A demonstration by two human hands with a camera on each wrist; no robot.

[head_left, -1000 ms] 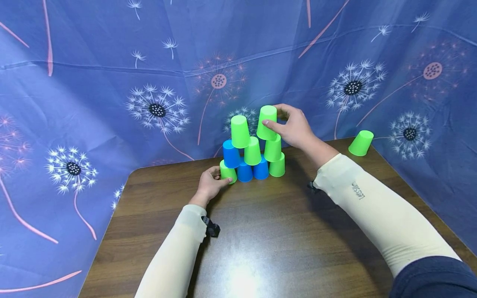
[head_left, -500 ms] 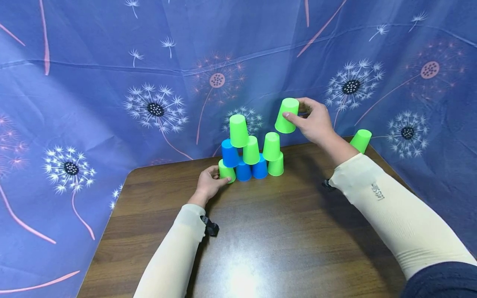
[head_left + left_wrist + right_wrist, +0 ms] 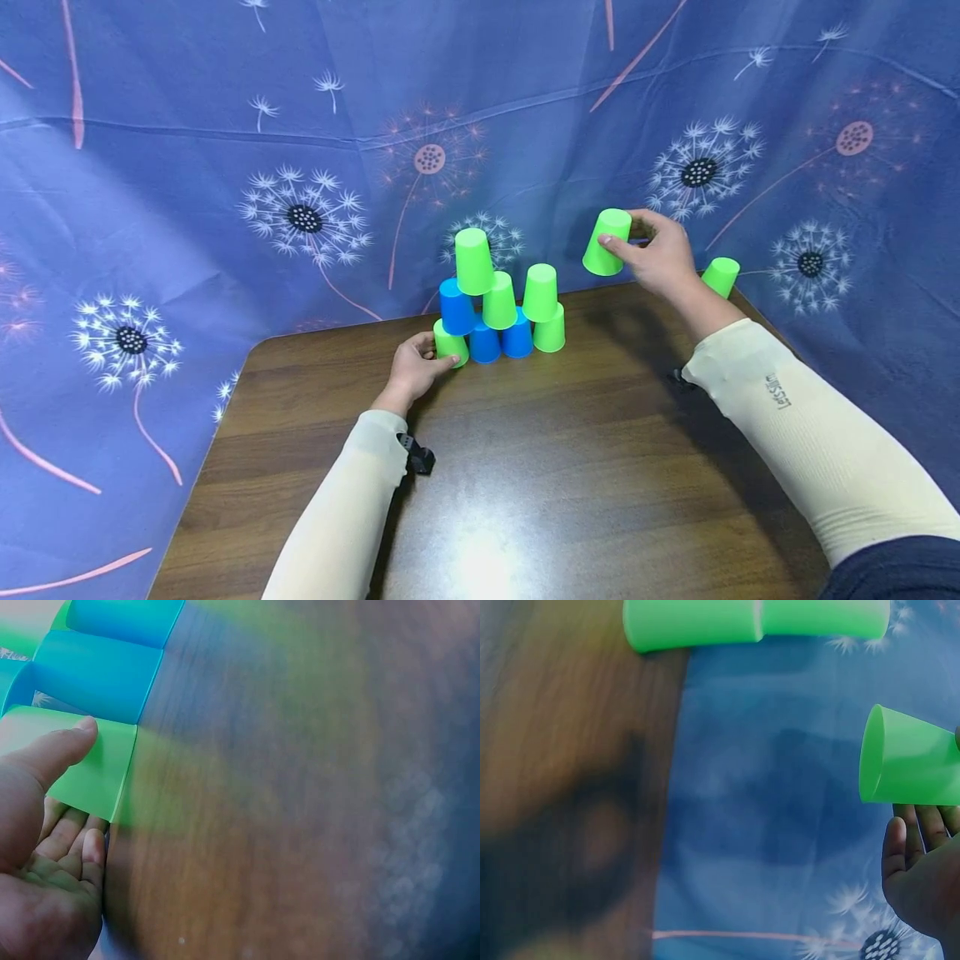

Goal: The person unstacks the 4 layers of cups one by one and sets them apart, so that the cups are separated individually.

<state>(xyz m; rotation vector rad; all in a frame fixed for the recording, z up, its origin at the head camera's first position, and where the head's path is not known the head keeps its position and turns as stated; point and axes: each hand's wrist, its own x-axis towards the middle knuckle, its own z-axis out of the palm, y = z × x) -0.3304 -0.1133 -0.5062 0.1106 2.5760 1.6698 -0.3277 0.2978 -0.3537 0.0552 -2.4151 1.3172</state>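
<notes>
Inverted plastic cups form a stack at the table's back. Its bottom row has a green cup point(image 3: 450, 343) at the left end, two blue cups point(image 3: 517, 335) and a green cup point(image 3: 551, 328) at the right. Above sit a blue cup point(image 3: 457, 308) and two green cups point(image 3: 540, 292); one more green cup point(image 3: 474, 262) tops the left side. My left hand point(image 3: 414, 369) grips the bottom left cup, thumb in front, fingers behind. Raised in the air right of the stack, another upside-down green cup point(image 3: 607, 242) is pinched by my right hand point(image 3: 660, 254).
A separate green cup point(image 3: 722, 277) stands at the table's back right corner, partly hidden behind my right wrist. The brown wooden table point(image 3: 480, 450) meets a blue dandelion-print cloth point(image 3: 337, 100) along its back edge, close behind the stack.
My right hand has lifted its green cup off the upper right of the stack and carried it to the right, lowering it slightly at the end. My left hand stays on its cup.
</notes>
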